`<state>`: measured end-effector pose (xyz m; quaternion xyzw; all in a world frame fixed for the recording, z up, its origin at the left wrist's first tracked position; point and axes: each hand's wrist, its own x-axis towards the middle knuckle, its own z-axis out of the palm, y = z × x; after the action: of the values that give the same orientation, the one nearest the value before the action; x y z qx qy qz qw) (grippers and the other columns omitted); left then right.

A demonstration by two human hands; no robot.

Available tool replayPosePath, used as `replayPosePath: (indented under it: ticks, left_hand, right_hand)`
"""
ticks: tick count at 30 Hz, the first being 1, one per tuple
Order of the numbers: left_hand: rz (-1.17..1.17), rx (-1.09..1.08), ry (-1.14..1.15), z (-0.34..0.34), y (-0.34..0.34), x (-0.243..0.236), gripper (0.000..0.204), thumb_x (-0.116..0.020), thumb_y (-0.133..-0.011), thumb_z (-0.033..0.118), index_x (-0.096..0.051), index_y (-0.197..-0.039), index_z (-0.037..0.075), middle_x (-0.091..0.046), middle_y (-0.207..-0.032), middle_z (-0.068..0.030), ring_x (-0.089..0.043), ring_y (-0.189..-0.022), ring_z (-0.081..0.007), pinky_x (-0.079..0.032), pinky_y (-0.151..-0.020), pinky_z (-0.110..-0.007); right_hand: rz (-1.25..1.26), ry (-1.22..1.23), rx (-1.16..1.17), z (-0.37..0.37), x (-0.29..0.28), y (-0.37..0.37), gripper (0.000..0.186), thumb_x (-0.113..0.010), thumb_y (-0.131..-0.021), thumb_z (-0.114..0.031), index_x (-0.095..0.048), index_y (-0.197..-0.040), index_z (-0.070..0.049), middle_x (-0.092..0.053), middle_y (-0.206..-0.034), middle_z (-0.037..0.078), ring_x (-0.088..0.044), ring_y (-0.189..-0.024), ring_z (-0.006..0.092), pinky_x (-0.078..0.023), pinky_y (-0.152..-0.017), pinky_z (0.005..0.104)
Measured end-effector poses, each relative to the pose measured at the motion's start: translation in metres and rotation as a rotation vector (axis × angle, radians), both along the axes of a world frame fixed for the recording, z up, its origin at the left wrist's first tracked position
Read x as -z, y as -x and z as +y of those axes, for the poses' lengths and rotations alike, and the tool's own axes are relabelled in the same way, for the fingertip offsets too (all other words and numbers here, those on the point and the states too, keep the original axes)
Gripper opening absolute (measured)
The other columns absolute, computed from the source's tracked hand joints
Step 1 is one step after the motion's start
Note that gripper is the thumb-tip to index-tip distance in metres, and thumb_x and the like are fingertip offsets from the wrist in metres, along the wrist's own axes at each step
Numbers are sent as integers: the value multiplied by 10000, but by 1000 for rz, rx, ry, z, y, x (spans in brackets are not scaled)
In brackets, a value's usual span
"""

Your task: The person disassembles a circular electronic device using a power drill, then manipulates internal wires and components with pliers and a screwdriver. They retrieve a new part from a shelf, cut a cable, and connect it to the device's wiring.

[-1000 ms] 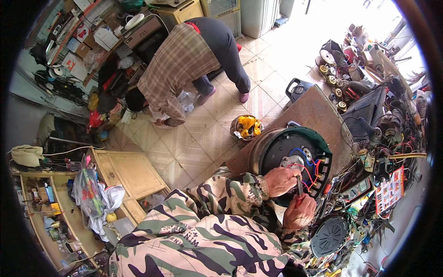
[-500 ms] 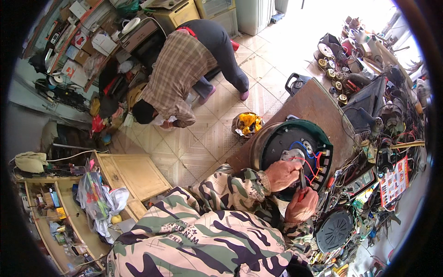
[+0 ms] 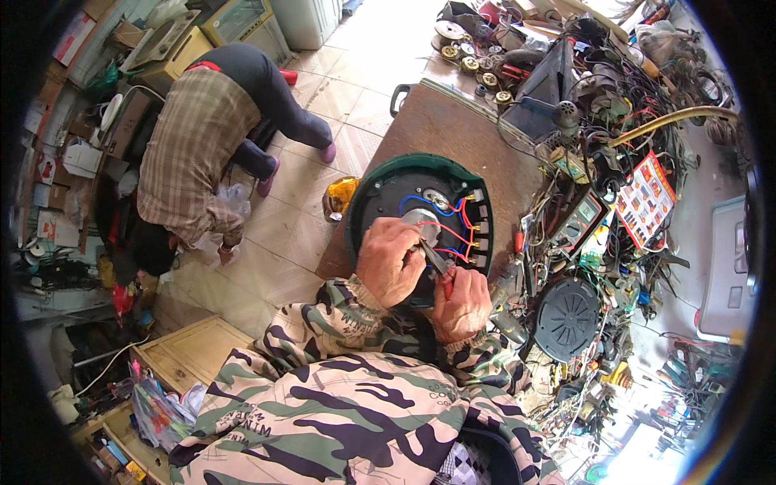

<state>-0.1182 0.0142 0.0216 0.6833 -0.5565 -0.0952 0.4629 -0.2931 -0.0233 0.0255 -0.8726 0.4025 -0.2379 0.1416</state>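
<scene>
A round appliance base (image 3: 378, 176) with a dark green rim shows its black inside, with red and blue wires (image 3: 461, 212) running to terminals along the right side. My left hand (image 3: 386, 260) is closed over the inside, pinching a red wire beside the jaws of a tool. My right hand (image 3: 462, 301), just below and right, grips that tool (image 3: 446, 280), which looks like red-handled pliers with dark jaws. The exact point between jaws and fingertips is too small to make out. The base rests on a worn brown board (image 3: 440, 121).
A co-worker in a plaid shirt (image 3: 186, 145) bends toward the floor at upper left. A yellow bag (image 3: 341, 194) stands beside the board. Tangled cables, a multimeter (image 3: 575, 222) and a round black grille (image 3: 566, 315) crowd the right side. A wooden cabinet (image 3: 186, 352) is at lower left.
The view has swung, shifting the room, the base and both hands leftward in the picture. My hands stay closed at the wiring. The co-worker is still bent over.
</scene>
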Motion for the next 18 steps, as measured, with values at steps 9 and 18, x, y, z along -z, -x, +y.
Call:
replayPosePath:
  ticks: [9, 18]
  left_hand:
    - [337, 304, -38, -1, -10, 33, 119, -672, -932, 146, -670, -955, 29, -629, -841, -162, -625, -838, -362, -475, -750, -439]
    - [205, 297, -143, -1, 2, 52, 106, -682, -931, 193, -715, -928, 92, -665, -796, -114, -650, -824, -325, -463, -852, -448]
  right_hand:
    - [-19, -100, -2, -7, 7, 14, 145, -682, -849, -99, -609, -945, -19, -578, -847, 185, -574, -810, 415, -464, -710, 496]
    - [-360, -224, 151, -35, 31, 36, 184, -627, -982, -188, -625, -973, -4, -643, -893, 184, -628, -799, 334, -475, -701, 461]
